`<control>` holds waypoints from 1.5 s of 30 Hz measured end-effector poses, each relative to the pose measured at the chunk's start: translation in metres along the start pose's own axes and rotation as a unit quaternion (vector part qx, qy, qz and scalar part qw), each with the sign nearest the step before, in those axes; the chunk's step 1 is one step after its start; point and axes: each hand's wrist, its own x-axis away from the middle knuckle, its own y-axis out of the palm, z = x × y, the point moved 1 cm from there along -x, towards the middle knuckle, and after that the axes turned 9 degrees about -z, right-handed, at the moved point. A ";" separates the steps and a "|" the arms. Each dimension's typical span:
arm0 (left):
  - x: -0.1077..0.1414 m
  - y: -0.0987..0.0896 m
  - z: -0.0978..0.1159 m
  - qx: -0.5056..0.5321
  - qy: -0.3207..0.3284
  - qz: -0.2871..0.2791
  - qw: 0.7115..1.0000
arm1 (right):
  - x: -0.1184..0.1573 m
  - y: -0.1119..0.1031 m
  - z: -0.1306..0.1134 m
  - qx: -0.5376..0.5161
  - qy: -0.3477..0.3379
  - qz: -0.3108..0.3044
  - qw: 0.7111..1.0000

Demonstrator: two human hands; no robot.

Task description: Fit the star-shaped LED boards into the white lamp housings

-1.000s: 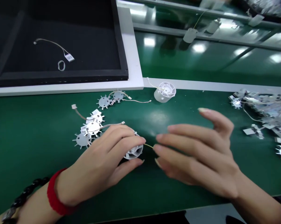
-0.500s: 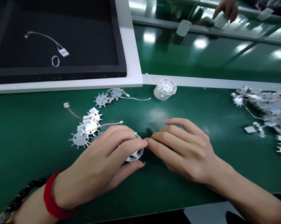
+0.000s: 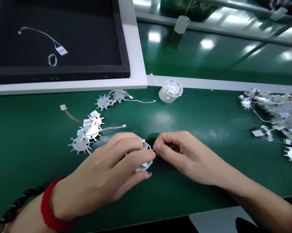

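Note:
My left hand [image 3: 121, 165] is wrapped over a white round fan-like housing [image 3: 146, 164] on the green table, its fingers covering much of the top. Just to the right, my right hand [image 3: 182, 155] pinches a thin yellowish wire [image 3: 152, 149] that comes from the housing's right side. Left of my left hand lie white spoked discs [image 3: 80, 144] with connector wires. A second white cylindrical housing [image 3: 170, 92] with a short cable stands farther back, its vaned top showing.
A black tray with a white frame [image 3: 138, 64] fills the back left, holding a wired tag [image 3: 61, 50] and a ring [image 3: 52, 60]. Wired parts [image 3: 279, 110] are heaped at the right. Another white cylinder [image 3: 182, 24] stands beyond the rail.
My right hand's spread fingers have closed into a pinch on the wire. The other person's hand at the top right has left the view, along with the cylinder it touched.

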 end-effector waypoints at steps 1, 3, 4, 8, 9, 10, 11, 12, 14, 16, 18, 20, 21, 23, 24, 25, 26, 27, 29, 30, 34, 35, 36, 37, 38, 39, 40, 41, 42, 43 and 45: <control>0.000 0.000 0.000 -0.001 0.001 -0.002 1.000 | 0.000 0.000 0.000 0.003 0.006 -0.003 1.000; 0.000 0.000 0.000 0.003 0.001 -0.004 1.000 | 0.000 0.000 0.001 0.014 0.015 -0.009 1.000; 0.001 0.000 -0.001 0.005 0.000 -0.005 1.000 | 0.000 0.001 0.001 0.021 0.018 -0.010 1.000; 0.002 0.001 -0.004 0.011 -0.002 -0.011 1.000 | -0.001 0.001 0.002 0.048 0.021 -0.012 0.999; 0.002 0.001 -0.004 0.003 -0.008 -0.015 1.000 | -0.002 0.000 0.002 0.055 0.021 -0.014 0.998; 0.002 0.001 -0.004 -0.012 -0.015 -0.020 1.000 | -0.002 0.000 0.002 0.061 0.019 -0.014 0.998; 0.002 0.001 -0.004 -0.029 -0.023 -0.028 0.999 | -0.003 0.000 0.003 0.065 0.018 -0.016 0.998; 0.001 0.001 -0.004 -0.050 -0.029 -0.036 0.998 | -0.003 -0.001 0.003 0.068 0.017 -0.017 0.997; -0.001 0.000 -0.002 -0.088 -0.025 -0.050 0.995 | -0.004 -0.001 0.004 0.072 0.015 -0.016 0.997; -0.003 0.000 0.001 -0.122 -0.009 -0.054 0.991 | -0.004 -0.001 0.005 0.076 0.009 -0.016 0.997; -0.005 0.000 0.003 -0.155 0.005 -0.050 0.987 | -0.004 -0.001 0.007 0.085 0.005 -0.023 0.996; -0.006 0.000 0.004 -0.173 0.010 -0.041 0.984 | -0.004 -0.003 0.009 0.108 0.000 -0.032 0.994; -0.006 0.001 0.005 -0.176 0.009 -0.039 0.984 | -0.004 -0.004 0.009 0.129 -0.004 -0.026 0.991; -0.007 0.002 0.006 -0.175 0.004 -0.036 0.984 | -0.004 -0.010 0.007 0.187 -0.036 0.039 0.981; -0.008 0.002 0.006 -0.173 0.001 -0.038 0.984 | -0.003 -0.014 0.003 0.220 -0.066 0.090 0.969; -0.008 0.003 0.006 -0.172 -0.002 -0.041 0.984 | -0.003 -0.017 -0.003 0.252 -0.106 0.137 0.952; -0.009 0.003 0.007 -0.172 -0.006 -0.043 0.984 | -0.003 -0.019 -0.011 0.280 -0.149 0.169 0.933; -0.009 0.004 0.007 -0.172 -0.005 -0.040 0.984 | -0.004 -0.020 -0.020 0.306 -0.195 0.176 0.915; -0.008 0.005 0.007 -0.174 0.006 -0.015 0.985 | -0.012 -0.016 -0.040 0.353 -0.275 0.118 0.887; -0.008 0.006 0.006 -0.175 0.012 0.000 0.984 | -0.018 -0.012 -0.051 0.372 -0.308 0.073 0.872; -0.004 0.010 0.005 -0.176 0.011 0.025 0.984 | -0.056 0.009 -0.081 0.460 -0.301 -0.024 0.835; -0.003 0.010 0.005 -0.176 0.008 0.022 0.984 | -0.066 0.014 -0.085 0.471 -0.276 -0.025 0.837; -0.002 0.010 0.004 -0.175 0.007 0.018 0.984 | -0.075 0.018 -0.087 0.471 -0.258 -0.027 0.843; -0.002 0.010 0.003 -0.172 0.007 0.014 0.985 | -0.082 0.021 -0.089 0.461 -0.247 -0.025 0.852; -0.001 0.010 0.003 -0.170 0.007 0.009 0.985 | -0.086 0.023 -0.090 0.452 -0.240 -0.024 0.859; -0.001 0.009 0.002 -0.167 0.008 0.006 0.986 | -0.088 0.024 -0.090 0.447 -0.234 -0.025 0.863; 0.000 0.008 0.001 -0.164 0.009 0.005 0.986 | -0.088 0.022 -0.091 0.449 -0.222 -0.025 0.865; 0.000 0.006 0.000 -0.161 0.010 0.005 0.987 | -0.085 0.019 -0.092 0.451 -0.204 -0.025 0.869; 0.001 0.004 0.000 -0.158 0.010 0.007 0.987 | -0.080 0.014 -0.093 0.445 -0.186 -0.023 0.876; 0.002 0.003 0.000 -0.157 0.009 0.010 0.988 | -0.074 0.007 -0.094 0.426 -0.173 -0.017 0.888; 0.005 0.000 0.000 -0.151 0.007 0.017 0.988 | -0.058 -0.010 -0.096 0.345 -0.166 0.008 0.924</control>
